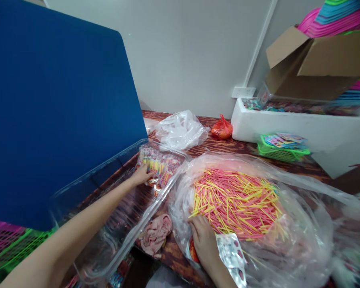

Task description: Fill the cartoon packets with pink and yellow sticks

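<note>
My left hand [142, 175] reaches into a clear plastic bin [108, 228]. Its fingers are apart and rest on small packaged pieces [162, 163] with purple, yellow and orange colouring, grouped at the bin's far end. My right hand [204, 240] is curled at the near left edge of a large clear bag [306, 240], which lies open around a heap of thin pink and yellow sticks [237, 200]. What its fingers close on is hidden. Under and beside that hand lies a silvery sheet with dark pink ovals [232, 256].
A crumpled pink cloth [156, 234] lies between bin and bag. Behind are a white plastic bag [182, 130], a red bagged bundle [222, 128], a green basket [283, 148] and a white foam box [291, 124] under an open carton [327, 60]. A blue panel [63, 100] stands left.
</note>
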Demonstrator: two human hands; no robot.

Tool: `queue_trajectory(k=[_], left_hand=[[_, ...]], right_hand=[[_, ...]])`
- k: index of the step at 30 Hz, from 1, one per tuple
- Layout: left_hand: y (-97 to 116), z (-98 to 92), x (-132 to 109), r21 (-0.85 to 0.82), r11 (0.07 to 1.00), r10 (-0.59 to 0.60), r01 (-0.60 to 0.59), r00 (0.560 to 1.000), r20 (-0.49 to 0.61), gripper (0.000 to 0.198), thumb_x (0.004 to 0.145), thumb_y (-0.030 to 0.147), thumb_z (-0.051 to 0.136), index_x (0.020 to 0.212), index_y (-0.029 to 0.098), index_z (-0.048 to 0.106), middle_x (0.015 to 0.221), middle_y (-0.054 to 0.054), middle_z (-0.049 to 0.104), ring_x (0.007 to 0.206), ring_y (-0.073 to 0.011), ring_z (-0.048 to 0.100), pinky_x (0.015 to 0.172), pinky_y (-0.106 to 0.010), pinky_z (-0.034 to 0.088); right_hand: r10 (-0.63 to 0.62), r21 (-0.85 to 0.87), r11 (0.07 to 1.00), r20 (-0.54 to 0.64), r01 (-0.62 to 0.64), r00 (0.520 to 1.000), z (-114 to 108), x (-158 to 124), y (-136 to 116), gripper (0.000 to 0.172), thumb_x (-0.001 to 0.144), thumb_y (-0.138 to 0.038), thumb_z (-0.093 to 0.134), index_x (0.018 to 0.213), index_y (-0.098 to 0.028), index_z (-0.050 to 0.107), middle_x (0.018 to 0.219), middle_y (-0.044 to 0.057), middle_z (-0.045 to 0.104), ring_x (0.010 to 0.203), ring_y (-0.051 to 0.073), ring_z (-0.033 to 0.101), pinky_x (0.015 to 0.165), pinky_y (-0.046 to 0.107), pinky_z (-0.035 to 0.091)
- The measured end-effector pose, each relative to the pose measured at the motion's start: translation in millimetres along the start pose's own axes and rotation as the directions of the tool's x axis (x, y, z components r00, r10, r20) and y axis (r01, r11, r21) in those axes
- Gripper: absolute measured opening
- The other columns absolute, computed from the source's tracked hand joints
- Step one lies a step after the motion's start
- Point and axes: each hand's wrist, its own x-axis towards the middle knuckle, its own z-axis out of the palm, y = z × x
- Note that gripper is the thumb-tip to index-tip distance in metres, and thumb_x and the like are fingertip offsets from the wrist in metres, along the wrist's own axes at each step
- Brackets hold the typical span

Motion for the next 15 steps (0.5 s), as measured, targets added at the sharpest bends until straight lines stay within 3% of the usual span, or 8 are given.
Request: queue_trajectory(k=[3,5,6,8,9,11,12,15], left_hand=[[27,-42.7,-25,-0.037,0.995,0.099,-0.096,0.990,0.096,0.052,0.069,0.045,0.071,0.112,0.016,0.066,0.127,-0.012,0.062,0.117,-0.0308,0.056,0.102,-0.036,0.040],[53,-70.7,-63,-0.089,0.984,0.164,-0.155,0.981,0.106,0.053,0.076,0.046,0.065,0.122,0.021,0.062,0.130,-0.007,0.061,0.120,-0.0283,0.054,0.104,-0.035,0.038],[68,-81.5,-88,-0.220,0.956,0.225,-0.195,0.967,0.120,0.051,0.082,0.046,0.060,0.128,0.023,0.059,0.130,-0.005,0.061,0.120,-0.0273,0.054,0.104,-0.035,0.039],[97,-91.7,-142,-0.523,0.834,0.346,-0.173,0.904,0.252,0.042,0.087,0.046,0.058,0.124,0.028,0.062,0.122,-0.003,0.066,0.112,-0.0243,0.060,0.096,-0.033,0.046],[111,-90.1,-167,-0.648,0.752,0.435,-0.120,0.828,0.352,0.039,0.087,0.046,0.059,0.122,0.028,0.064,0.115,-0.004,0.069,0.105,-0.0235,0.064,0.090,-0.032,0.049],[131,-74.7,-206,-0.816,0.577,0.621,0.014,0.642,0.450,0.037,0.086,0.046,0.062,0.115,0.025,0.069,0.099,-0.006,0.074,0.094,-0.0231,0.067,0.086,-0.034,0.050],[138,-62.9,-218,-0.877,0.475,0.684,0.077,0.594,0.423,0.039,0.084,0.049,0.064,0.112,0.023,0.070,0.092,-0.007,0.075,0.089,-0.0228,0.068,0.086,-0.035,0.050],[148,-26.1,-229,-0.931,0.235,0.767,0.279,0.535,0.354,0.039,0.082,0.047,0.068,0.109,0.020,0.071,0.081,-0.007,0.074,0.080,-0.0211,0.069,0.084,-0.035,0.050]], right_hand=[[0.045,0.069,0.997,0.012,-0.046,0.999,-6,5,0,0.022,0.092,-0.014,0.044,0.089,-0.021,0.064,0.088,0.005,0.064,0.089,0.021,0.058,0.081,0.033,0.044],[0.087,0.149,0.985,0.010,-0.088,0.996,-13,9,-2,0.021,0.092,-0.018,0.045,0.089,-0.021,0.066,0.089,0.005,0.066,0.089,0.021,0.060,0.083,0.033,0.044],[0.107,0.196,0.975,0.000,-0.105,0.994,-16,11,-4,0.020,0.091,-0.019,0.046,0.089,-0.020,0.066,0.089,0.006,0.066,0.089,0.021,0.060,0.084,0.034,0.044],[0.144,0.321,0.938,-0.023,-0.129,0.989,-26,13,-15,0.020,0.090,-0.022,0.047,0.090,-0.020,0.067,0.091,0.006,0.066,0.091,0.021,0.060,0.085,0.033,0.044],[0.167,0.407,0.902,-0.020,-0.145,0.986,-31,13,-24,0.019,0.089,-0.023,0.047,0.089,-0.020,0.067,0.089,0.006,0.066,0.090,0.021,0.060,0.084,0.033,0.044],[0.219,0.626,0.749,0.074,-0.217,0.973,-40,10,-47,0.016,0.085,-0.021,0.050,0.084,-0.020,0.066,0.083,0.003,0.065,0.083,0.018,0.060,0.078,0.030,0.046],[0.236,0.731,0.613,0.192,-0.299,0.953,-45,6,-59,0.014,0.081,-0.019,0.052,0.081,-0.019,0.066,0.077,0.002,0.064,0.076,0.016,0.060,0.073,0.027,0.046],[0.230,0.811,0.186,0.512,-0.554,0.827,-55,-8,-85,0.006,0.070,-0.016,0.061,0.075,-0.016,0.064,0.064,-0.002,0.059,0.054,0.009,0.053,0.054,0.020,0.042]])
